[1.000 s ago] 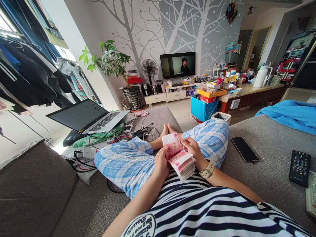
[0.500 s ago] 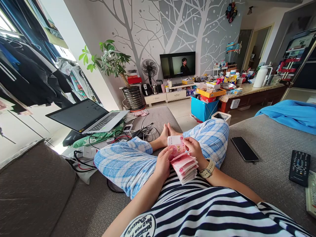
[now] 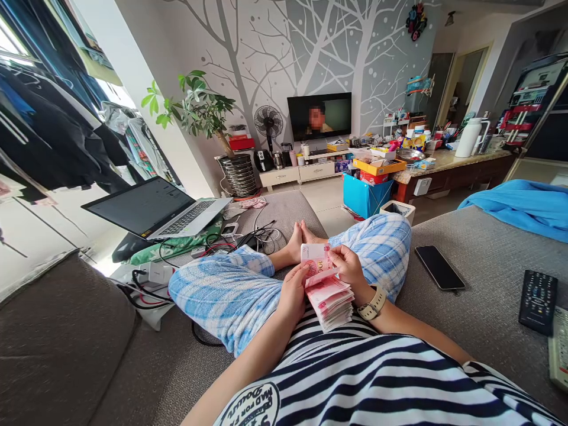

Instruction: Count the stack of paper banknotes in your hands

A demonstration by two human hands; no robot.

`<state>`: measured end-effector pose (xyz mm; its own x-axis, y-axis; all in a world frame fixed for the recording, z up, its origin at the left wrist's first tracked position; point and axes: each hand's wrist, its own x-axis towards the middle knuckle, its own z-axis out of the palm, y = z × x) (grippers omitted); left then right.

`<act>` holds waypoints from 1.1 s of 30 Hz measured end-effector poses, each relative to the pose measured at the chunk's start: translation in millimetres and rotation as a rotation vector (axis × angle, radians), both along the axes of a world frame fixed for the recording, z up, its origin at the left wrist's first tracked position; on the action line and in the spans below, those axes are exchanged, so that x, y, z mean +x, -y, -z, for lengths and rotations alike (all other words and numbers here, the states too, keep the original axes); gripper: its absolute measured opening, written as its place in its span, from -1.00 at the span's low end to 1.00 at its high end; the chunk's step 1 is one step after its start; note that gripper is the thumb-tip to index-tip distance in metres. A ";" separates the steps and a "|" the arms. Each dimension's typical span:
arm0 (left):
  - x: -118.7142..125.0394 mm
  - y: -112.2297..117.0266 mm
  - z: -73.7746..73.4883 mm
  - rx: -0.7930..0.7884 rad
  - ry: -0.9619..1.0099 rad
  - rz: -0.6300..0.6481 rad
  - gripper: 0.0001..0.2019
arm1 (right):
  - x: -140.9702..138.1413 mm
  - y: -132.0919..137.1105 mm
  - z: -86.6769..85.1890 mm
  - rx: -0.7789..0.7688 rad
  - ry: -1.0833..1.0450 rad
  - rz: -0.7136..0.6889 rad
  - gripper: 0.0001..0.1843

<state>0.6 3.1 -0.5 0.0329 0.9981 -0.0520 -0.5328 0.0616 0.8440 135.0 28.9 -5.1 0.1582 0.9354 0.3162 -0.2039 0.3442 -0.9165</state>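
I sit cross-legged on a grey sofa (image 3: pixel 488 260) in blue checked trousers and a striped shirt. My left hand (image 3: pixel 293 293) grips a thick stack of pink banknotes (image 3: pixel 331 299) from the left side, over my lap. My right hand (image 3: pixel 348 266), with a pale watch at the wrist, pinches the top note, which is folded up at the far end of the stack. Both hands are closed on the money.
A black phone (image 3: pixel 439 267) lies on the sofa to my right, with a black remote (image 3: pixel 538 300) further right and a blue blanket (image 3: pixel 523 204) behind. On my left are an open laptop (image 3: pixel 155 210), tangled cables (image 3: pixel 235 239) and a green cushion. A television (image 3: pixel 319 116) and a cluttered counter stand ahead.
The raised top note has come down and been folded further toward the stack, and another note is being peeled. The picture on the television has changed. My arms stay in place.
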 end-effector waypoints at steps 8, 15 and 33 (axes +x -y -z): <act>0.0 -1.2 1.1 -0.008 -0.010 -0.017 -0.80 | -0.7 -1.5 0.7 -0.008 0.058 0.015 -0.75; 1.9 -5.0 0.8 -0.062 0.053 -0.074 -0.69 | -2.2 -2.6 -0.5 -0.016 0.035 -0.003 -0.76; -22.5 -16.7 -17.1 -0.197 0.104 -0.051 -0.58 | 97.1 16.1 -7.0 0.058 0.152 -0.199 -0.62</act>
